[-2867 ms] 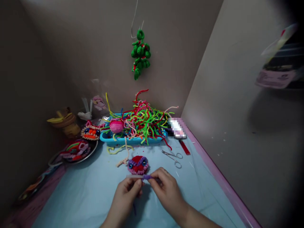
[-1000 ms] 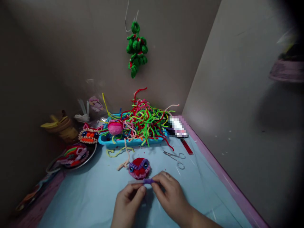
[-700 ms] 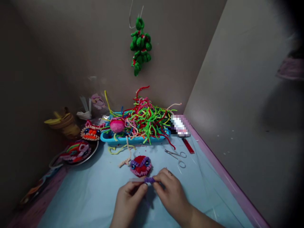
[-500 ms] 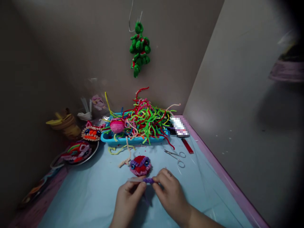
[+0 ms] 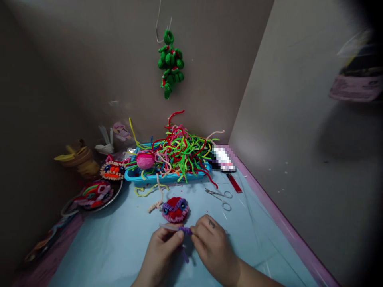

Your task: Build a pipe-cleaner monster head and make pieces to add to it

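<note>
My left hand (image 5: 163, 249) is closed in a pinch on a thin pale stick (image 5: 168, 227), which points out to the left. Around the stick's right part a fuzzy purple pipe cleaner (image 5: 185, 230) is wound in tight coils, and a loose purple tail hangs below. At the right end of the coils, the fingertips of my right hand (image 5: 214, 249) press together on the pipe cleaner. Just beyond both hands lies a round red fuzzy face (image 5: 176, 209) with blue eyes, purple brows and a pink-purple lower edge.
Open scissors (image 5: 220, 195) and a red strip (image 5: 234, 183) lie to the right. Behind stands a blue tray (image 5: 143, 176) heaped with colourful pipe cleaners. A metal bowl (image 5: 118, 191) with fuzzy faces is at left. A green fuzzy ornament (image 5: 170, 59) hangs on the back wall.
My right hand has turned slightly at the coils, and the purple tail shows more clearly below. The whole view has shifted a little.
</note>
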The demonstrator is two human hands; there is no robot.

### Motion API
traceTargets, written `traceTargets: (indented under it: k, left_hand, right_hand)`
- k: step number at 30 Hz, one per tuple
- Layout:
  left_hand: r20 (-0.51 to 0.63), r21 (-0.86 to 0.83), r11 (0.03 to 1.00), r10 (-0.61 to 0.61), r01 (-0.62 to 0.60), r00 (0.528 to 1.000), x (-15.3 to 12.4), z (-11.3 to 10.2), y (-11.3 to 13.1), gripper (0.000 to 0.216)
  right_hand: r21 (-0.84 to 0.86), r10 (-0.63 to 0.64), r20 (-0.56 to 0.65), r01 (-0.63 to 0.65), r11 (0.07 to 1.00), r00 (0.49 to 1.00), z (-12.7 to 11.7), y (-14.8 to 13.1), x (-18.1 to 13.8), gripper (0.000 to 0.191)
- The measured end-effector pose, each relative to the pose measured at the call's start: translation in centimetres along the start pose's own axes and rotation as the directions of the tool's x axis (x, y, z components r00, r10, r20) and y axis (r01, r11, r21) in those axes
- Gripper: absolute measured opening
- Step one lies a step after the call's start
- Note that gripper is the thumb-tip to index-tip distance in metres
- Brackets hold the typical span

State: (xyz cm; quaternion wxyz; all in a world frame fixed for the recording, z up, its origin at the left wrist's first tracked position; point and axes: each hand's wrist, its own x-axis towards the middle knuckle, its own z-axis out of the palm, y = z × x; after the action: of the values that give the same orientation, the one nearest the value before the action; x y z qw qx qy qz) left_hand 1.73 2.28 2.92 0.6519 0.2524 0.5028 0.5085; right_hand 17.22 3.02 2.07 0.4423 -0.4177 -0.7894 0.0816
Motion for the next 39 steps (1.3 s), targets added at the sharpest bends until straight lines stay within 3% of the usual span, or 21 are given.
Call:
traceTargets:
  k: [21,39]
  left_hand:
    - [0.009,-0.169,0.958,-0.234,0.232,0.972,-0.04,-0.05,0.0,0.044]
    - [-0.052,-0.14,0.976,-0.173,0.165,0.983,0.09,0.29,0.06,0.037]
  right_hand:
    - [-0.008,-0.055,-0.006,0.055,0.998,0.998,-0.12,-0.38,0.08,0.024]
    - [-0.02,-0.019,0.023,0.019,1.0,1.0,0.31,-0.03,-0.1,0.024]
